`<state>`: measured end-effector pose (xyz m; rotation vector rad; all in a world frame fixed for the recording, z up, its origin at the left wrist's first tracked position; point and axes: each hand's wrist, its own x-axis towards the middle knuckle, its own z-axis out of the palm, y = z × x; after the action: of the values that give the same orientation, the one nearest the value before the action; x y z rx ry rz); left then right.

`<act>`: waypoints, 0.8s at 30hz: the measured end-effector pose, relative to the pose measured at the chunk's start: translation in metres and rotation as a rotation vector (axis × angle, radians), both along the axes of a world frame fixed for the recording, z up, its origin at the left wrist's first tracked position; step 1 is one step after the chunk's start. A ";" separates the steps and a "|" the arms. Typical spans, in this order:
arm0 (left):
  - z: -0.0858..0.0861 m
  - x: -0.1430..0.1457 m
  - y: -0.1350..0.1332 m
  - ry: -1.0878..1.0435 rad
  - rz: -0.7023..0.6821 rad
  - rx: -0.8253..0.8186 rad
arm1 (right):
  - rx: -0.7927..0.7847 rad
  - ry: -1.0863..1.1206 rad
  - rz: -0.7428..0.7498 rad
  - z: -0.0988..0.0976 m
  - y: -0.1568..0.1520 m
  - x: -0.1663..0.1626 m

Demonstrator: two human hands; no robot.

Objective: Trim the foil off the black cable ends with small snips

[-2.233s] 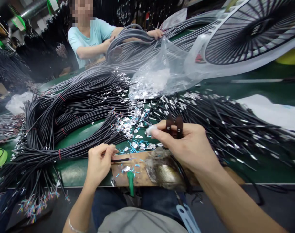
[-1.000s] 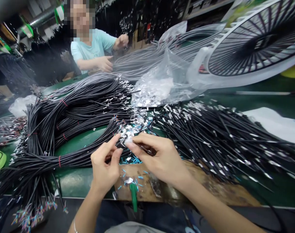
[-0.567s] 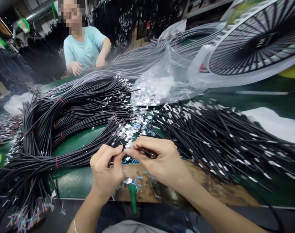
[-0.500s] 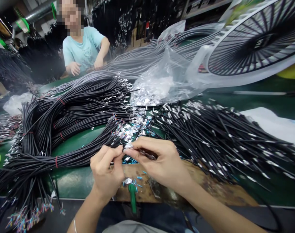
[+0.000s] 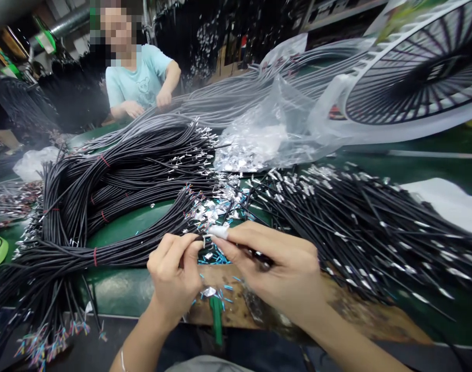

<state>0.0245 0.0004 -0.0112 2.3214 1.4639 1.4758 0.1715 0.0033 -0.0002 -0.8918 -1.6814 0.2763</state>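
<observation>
My left hand (image 5: 176, 279) is closed in a pinch around the end of a black cable (image 5: 200, 238), whose stripped tip pokes out past thumb and forefinger. Close to that tip, my right hand (image 5: 276, 263) has its thumb and forefinger nearly together. Something white (image 5: 219, 231) covers or sits at the right forefinger's tip; whether it is a wrap or a held piece, I cannot tell. A dark tool (image 5: 263, 258) lies in the curl of the right fingers, mostly hidden. Foil scraps (image 5: 209, 211) and blue clippings (image 5: 219, 255) are scattered just beyond and beneath the fingertips.
Bundled black cables (image 5: 123, 254) curve along the left. Foil-tipped cables (image 5: 360, 227) are heaped at right. Behind stand a clear bag (image 5: 255, 142) of foil pieces and a fan (image 5: 425, 77). A worn board (image 5: 239, 310) lies at the near edge. Across the table, a person (image 5: 140, 82) handles grey cables.
My right hand has drawn slightly right, away from my left, exposing the cable tip and the white fingertip. The view has shifted a little. The other person's hands have come closer together.
</observation>
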 end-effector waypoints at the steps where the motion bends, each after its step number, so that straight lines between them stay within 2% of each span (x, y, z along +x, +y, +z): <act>1: 0.000 0.000 0.000 0.016 0.010 -0.008 | 0.024 -0.027 -0.004 -0.001 -0.001 0.000; 5: 0.001 0.001 0.000 0.005 0.056 -0.015 | 0.062 -0.083 -0.029 -0.003 -0.002 0.000; 10: 0.000 0.001 0.002 -0.161 0.086 0.089 | -0.146 -0.102 -0.096 0.002 0.003 -0.001; 16: -0.003 0.000 0.003 -0.192 0.098 0.194 | -0.165 -0.064 -0.012 0.007 0.003 -0.003; 24: 0.005 0.002 0.003 -0.110 0.100 0.255 | -0.198 -0.021 0.053 0.007 0.003 -0.004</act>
<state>0.0261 0.0033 -0.0066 2.2818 1.4607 1.8869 0.1677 0.0058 0.0066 -0.9993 -1.7197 0.4776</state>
